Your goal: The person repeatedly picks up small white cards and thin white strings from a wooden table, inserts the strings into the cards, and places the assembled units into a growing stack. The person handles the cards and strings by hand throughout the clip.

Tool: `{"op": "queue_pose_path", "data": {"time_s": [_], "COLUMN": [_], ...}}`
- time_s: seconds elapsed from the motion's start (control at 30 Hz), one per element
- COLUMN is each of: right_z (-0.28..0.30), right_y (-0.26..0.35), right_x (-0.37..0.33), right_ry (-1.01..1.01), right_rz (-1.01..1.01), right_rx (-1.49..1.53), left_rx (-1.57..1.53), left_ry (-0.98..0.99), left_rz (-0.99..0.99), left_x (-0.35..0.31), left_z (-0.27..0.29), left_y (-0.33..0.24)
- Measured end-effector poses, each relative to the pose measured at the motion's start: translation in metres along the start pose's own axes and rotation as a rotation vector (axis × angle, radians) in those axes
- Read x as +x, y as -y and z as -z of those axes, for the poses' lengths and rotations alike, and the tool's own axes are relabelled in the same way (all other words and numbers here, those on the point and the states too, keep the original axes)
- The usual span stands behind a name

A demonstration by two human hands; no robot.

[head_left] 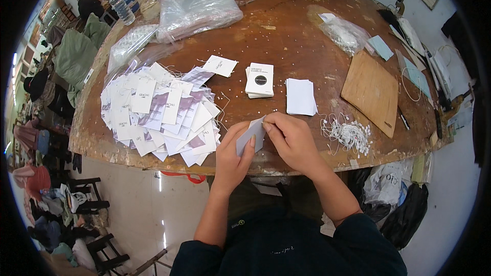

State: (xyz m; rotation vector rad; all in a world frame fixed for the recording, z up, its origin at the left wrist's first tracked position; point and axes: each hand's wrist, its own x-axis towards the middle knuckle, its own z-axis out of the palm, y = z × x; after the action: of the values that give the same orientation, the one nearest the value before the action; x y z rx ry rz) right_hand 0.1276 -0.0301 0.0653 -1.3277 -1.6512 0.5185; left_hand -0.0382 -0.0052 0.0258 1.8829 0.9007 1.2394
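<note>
Just over the table's front edge, my left hand (231, 152) grips a pale card (249, 138), its thumb lying across the face. My right hand (292, 142) pinches that card's upper right corner; any small thing between those fingertips is hidden. To the left spreads a heap of printed tag cards (153, 103), some with white strings. Beyond my hands stand a small stack of white cards with a black disc (259, 80) and a stack of blank-faced white cards (300, 97). Right of my right hand lies a tangle of white tag strings (347, 134).
Clear plastic packs (197, 7) and a water bottle (121, 7) sit at the far left of the worn wooden table (286, 30). Rightward are a wooden board (372, 92), a pen (403, 119) and a plastic bag (347, 35). Bags (383, 184) hang or rest below the right edge.
</note>
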Motion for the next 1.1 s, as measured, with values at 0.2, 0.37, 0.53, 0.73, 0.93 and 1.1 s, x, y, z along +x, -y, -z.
{"op": "queue_pose_path", "data": {"time_s": [0.2,0.37,0.53,0.73,0.93,1.1], "right_z": [-0.002,-0.002,-0.004,-0.008,0.023,0.021], "right_y": [0.002,-0.007,-0.012,-0.022,-0.072,-0.099], "right_x": [-0.008,-0.007,-0.012,0.013,0.086,0.090], "right_ry": [-0.060,-0.082,-0.009,-0.116,-0.138,0.207], "right_rz": [-0.056,-0.078,-0.571,-0.345,-0.032,0.066], "right_rx": [0.003,0.106,0.776,0.229,-0.122,-0.533], "left_rx": [0.072,0.516,0.744,0.871,1.110,0.922], "left_ry": [0.028,0.042,-0.088,-0.101,-0.242,-0.272], "left_rz": [-0.080,-0.351,-0.563,-0.710,-0.248,-0.209], "left_x": [0.000,0.004,0.005,-0.005,0.046,0.040], "left_z": [-0.002,0.001,0.005,0.016,0.092,0.095], "left_y": [0.001,0.004,0.008,0.006,0.024,0.029]}}
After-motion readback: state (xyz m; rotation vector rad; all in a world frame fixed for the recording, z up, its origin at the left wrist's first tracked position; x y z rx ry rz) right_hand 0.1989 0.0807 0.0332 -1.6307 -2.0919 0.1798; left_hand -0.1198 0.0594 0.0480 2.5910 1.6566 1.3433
